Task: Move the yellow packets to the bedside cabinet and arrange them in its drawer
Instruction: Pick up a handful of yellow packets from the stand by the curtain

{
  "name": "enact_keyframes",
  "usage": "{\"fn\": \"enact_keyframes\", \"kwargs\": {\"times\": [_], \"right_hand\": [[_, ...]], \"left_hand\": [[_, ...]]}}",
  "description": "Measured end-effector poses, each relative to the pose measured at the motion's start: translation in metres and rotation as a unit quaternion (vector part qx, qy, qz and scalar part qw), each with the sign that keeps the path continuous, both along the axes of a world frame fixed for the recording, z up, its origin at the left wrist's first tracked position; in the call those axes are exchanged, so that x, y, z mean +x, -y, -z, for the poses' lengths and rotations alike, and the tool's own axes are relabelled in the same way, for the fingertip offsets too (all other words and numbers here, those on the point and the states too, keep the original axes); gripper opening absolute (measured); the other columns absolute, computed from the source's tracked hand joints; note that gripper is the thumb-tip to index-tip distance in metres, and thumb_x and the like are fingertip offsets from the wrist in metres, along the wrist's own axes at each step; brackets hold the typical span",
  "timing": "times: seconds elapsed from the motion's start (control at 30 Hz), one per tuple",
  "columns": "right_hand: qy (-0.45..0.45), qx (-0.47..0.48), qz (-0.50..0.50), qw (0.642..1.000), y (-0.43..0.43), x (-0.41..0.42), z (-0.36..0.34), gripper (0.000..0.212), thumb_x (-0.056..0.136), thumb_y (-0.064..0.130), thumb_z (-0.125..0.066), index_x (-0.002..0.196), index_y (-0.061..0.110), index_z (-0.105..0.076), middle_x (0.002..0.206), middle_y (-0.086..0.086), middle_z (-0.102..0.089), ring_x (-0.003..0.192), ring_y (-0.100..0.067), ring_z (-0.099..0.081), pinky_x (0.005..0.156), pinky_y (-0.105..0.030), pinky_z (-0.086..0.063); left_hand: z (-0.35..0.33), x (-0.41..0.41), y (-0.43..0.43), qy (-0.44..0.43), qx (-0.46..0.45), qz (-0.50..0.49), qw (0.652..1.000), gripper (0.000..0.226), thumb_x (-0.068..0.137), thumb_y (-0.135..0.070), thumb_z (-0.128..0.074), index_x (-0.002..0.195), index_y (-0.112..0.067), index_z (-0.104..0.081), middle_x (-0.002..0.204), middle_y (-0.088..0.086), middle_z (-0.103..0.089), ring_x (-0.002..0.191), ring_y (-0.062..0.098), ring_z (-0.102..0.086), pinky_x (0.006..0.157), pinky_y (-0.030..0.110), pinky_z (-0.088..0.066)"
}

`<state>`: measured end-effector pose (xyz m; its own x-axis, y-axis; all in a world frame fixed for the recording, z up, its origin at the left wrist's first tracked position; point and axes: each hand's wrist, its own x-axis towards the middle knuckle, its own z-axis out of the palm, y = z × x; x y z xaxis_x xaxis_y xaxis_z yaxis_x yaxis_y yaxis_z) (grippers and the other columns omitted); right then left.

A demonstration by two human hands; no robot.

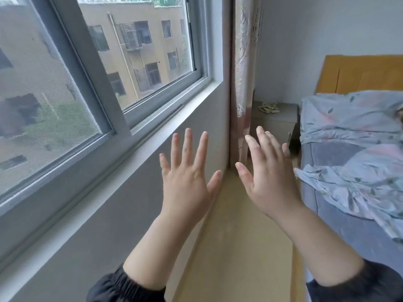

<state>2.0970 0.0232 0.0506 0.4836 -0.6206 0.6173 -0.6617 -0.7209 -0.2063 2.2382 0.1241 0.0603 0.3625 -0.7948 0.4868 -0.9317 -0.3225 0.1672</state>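
Left hand (185,182) and right hand (270,177) hover spread wide and empty beside the bed (349,131), apparently free to reach the yellow packets (268,107) heaped on the bedside cabinet (277,125), well beyond the right hand.

Legible text, labels, brands, numbers: none. Packets (268,107) on cabinet (278,120) too small, blurred; any print unreadable.
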Motion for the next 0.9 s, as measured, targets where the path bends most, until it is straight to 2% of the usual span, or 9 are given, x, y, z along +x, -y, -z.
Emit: {"fn": "enact_keyframes", "kwargs": {"times": [0.2,0.43,0.67,0.8,0.9], "right_hand": [[0.014,-0.003,0.031,0.999,0.152,0.054,0.012,0.061,0.093,0.045,-0.032,0.138,0.005,-0.044,0.148,-0.020,-0.036,0.135,-0.037,-0.036,0.105,-0.058,-0.032],[0.004,0.000,0.093,0.996,0.349,0.095,-0.015,0.062,0.092,0.046,-0.033,0.137,0.004,-0.045,0.148,-0.021,-0.036,0.133,-0.038,-0.038,0.103,-0.058,-0.036],[0.018,0.008,0.163,0.986,0.530,0.067,-0.020,0.063,0.092,0.047,-0.029,0.138,0.007,-0.042,0.150,-0.017,-0.033,0.137,-0.035,-0.032,0.109,-0.055,-0.027],[0.006,0.020,0.178,0.984,0.654,0.039,0.005,0.065,0.091,0.049,-0.026,0.139,0.007,-0.041,0.152,-0.016,-0.030,0.139,-0.033,-0.029,0.110,-0.054,-0.025],[0.012,0.038,0.167,0.985,0.751,0.022,0.015,0.066,0.091,0.049,-0.026,0.139,0.007,-0.041,0.152,-0.016,-0.030,0.139,-0.033,-0.029,0.110,-0.054,-0.027]], "left_hand": [[0.022,0.064,0.170,-0.023,-0.008,0.036,0.999,0.075,0.084,-0.062,-0.020,0.148,-0.034,0.008,0.162,0.003,0.001,0.149,0.026,0.006,0.116,0.055,-0.010],[0.002,0.098,0.401,-0.051,-0.016,0.121,0.991,0.078,0.084,-0.059,-0.025,0.153,-0.027,-0.011,0.162,0.005,-0.004,0.149,0.028,0.001,0.114,0.057,-0.012],[0.004,0.074,0.601,-0.045,-0.025,0.185,0.981,0.076,0.084,-0.053,-0.037,0.152,-0.023,-0.021,0.160,0.009,-0.015,0.148,0.032,-0.010,0.110,0.060,-0.020],[0.029,0.055,0.725,-0.034,-0.011,0.189,0.981,0.077,0.089,-0.045,-0.051,0.153,-0.022,-0.017,0.161,0.008,-0.009,0.148,0.031,-0.004,0.113,0.059,-0.016],[0.038,0.038,0.821,-0.036,-0.012,0.168,0.985,0.077,0.089,-0.045,-0.053,0.153,-0.023,-0.015,0.161,0.008,-0.008,0.148,0.031,-0.003,0.113,0.058,-0.016]]}}
